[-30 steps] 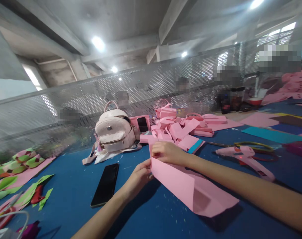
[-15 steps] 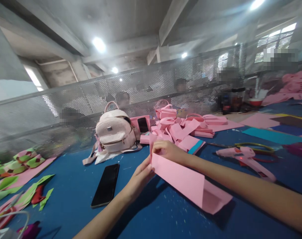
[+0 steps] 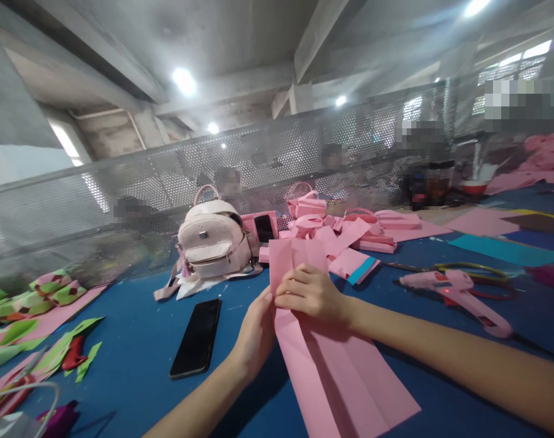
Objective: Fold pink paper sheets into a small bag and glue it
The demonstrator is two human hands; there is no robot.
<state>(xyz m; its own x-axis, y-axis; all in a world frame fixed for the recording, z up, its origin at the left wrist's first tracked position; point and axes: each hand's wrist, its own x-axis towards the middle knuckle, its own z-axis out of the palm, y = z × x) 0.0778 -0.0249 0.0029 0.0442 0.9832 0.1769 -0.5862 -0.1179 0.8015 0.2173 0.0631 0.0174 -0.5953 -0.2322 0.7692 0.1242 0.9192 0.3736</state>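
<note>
A long pink sheet (image 3: 350,371) with lengthwise creases, paper or thin foam, slants across the middle of the head view. My left hand (image 3: 257,331) pinches its left edge, the fingertips partly hidden behind it. Curled over the sheet's front face, my right hand (image 3: 308,296) grips it close to the left fingertips. The sheet's upper end stands up beyond my hands, while its lower end opens out toward me. Behind it lies a heap of folded pink pieces (image 3: 359,234).
A black phone (image 3: 195,338) lies left of my hands, with a pale backpack (image 3: 213,240) behind it. On the right are a pink glue gun (image 3: 457,296) and yellow-handled scissors (image 3: 473,274). Green and pink scraps (image 3: 44,340) cover the table's left side. A perforated metal screen (image 3: 268,152) runs behind.
The pink sheet has turned so its creased face shows and its lower end points toward me. My right hand has moved from behind the upright end to over the front.
</note>
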